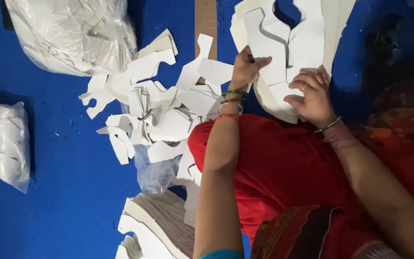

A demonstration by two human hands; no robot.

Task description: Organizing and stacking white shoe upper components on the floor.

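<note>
The left hand pinches a white cut-out sheet atop the stack on her red lap; the right hand, fingers curled, presses the stack's edge. Beside the stack, loose cut-outs could slide if her knee shifts.

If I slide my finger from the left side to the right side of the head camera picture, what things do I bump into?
Small clear plastic bag of white pieces → loose heap of white cut-out pieces → left hand pinching a white cut-out sheet → right hand resting on the same stack.
</note>
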